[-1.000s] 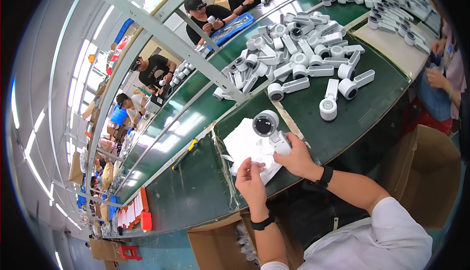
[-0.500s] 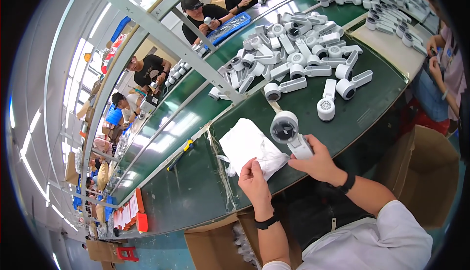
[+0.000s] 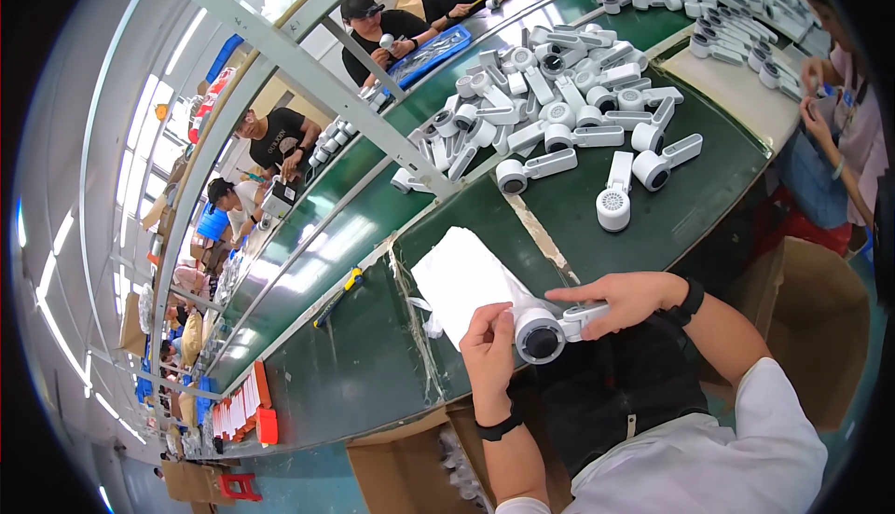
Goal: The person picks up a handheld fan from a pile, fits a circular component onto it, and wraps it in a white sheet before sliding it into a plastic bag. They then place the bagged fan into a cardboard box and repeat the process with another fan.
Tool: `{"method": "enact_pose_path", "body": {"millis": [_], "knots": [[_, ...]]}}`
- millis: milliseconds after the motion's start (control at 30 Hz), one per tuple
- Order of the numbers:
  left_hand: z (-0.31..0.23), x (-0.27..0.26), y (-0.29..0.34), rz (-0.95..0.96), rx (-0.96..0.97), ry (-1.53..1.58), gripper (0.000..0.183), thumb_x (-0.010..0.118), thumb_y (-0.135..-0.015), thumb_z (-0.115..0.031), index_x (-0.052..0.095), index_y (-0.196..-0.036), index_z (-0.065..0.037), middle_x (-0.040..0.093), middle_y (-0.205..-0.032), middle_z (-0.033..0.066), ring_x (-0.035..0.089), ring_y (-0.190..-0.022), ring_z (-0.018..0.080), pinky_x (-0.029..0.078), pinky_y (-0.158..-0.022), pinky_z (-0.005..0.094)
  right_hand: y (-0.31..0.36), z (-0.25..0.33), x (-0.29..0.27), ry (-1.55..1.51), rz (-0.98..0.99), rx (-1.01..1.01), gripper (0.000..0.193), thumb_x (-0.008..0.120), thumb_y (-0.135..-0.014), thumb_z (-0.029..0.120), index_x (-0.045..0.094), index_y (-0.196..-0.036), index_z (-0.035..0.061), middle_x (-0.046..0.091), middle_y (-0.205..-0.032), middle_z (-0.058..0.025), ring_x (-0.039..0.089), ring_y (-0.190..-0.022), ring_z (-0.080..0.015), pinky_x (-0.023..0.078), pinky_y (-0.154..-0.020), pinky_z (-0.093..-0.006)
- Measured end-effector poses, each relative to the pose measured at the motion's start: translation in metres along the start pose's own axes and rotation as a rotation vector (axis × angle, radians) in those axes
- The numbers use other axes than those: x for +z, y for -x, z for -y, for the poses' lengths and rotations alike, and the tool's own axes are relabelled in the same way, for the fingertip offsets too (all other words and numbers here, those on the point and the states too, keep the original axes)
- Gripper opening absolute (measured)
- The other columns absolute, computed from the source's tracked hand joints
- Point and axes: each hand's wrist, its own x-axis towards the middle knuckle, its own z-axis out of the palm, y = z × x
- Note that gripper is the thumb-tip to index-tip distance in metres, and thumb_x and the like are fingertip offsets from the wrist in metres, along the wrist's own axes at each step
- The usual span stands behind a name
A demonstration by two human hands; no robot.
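Observation:
My right hand [image 3: 626, 305] is closed round the handle of a white and grey handheld fan [image 3: 541, 339], held at the table's front edge with its round dark-centred face turned toward me. Against the left side of the fan's head is my left hand [image 3: 487, 344], its fingers curled and pinched together. What they hold, if anything, is hidden. Just beyond both hands lies a stack of thin white bags or sheets [image 3: 461, 276] on the green table.
A large pile of similar fans [image 3: 559, 95] covers the table's far part; a few lie nearer [image 3: 613, 199]. A yellow-handled cutter [image 3: 339, 295] lies left. Cardboard boxes [image 3: 792, 328] stand at right and below. A metal frame post [image 3: 373, 132] crosses the view. Several co-workers sit across and at right.
My right hand has lowered the fan toward me, turning its handle sideways. The fan's head now meets my left hand, which stays pinched.

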Motion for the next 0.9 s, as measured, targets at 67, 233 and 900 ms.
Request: {"method": "enact_pose_path", "body": {"millis": [67,233,900], "knots": [[-0.003,-0.005,0.002,0.053,0.010,-0.024,0.011,0.063,-0.092,-0.006,0.067,-0.099,0.002,0.063,-0.086,-0.0011,0.053,-0.078,0.0067,0.042,-0.071,0.0204,-0.004,0.003,0.004,-0.024,-0.022,-0.005,0.067,0.065,-0.089,0.028,0.036,-0.149,0.0232,0.067,-0.090,-0.0036,0.061,-0.074,-0.0141,0.051,-0.072,-0.0281],[-0.004,-0.013,0.004,0.040,0.049,-0.037,0.010,0.063,-0.092,-0.004,0.067,-0.099,0.002,0.062,-0.090,0.0001,0.054,-0.082,0.0072,0.042,-0.073,0.0203,-0.013,-0.012,0.022,0.123,-0.289,-0.178,0.059,0.066,-0.087,0.027,0.047,-0.143,0.0204,0.069,-0.095,-0.0079,0.063,-0.078,-0.0157,0.050,-0.076,-0.0293],[0.013,0.022,0.026,-0.039,0.210,-0.168,0.015,0.064,-0.085,0.005,0.066,-0.100,0.002,0.062,-0.098,0.0099,0.060,-0.083,0.0173,0.049,-0.071,0.0252,-0.041,-0.004,0.071,-0.784,-0.552,-0.075,0.067,0.062,-0.091,0.017,0.030,-0.149,0.0062,0.064,-0.084,-0.0030,0.055,-0.058,-0.0070,0.046,-0.048,-0.0224]]}}
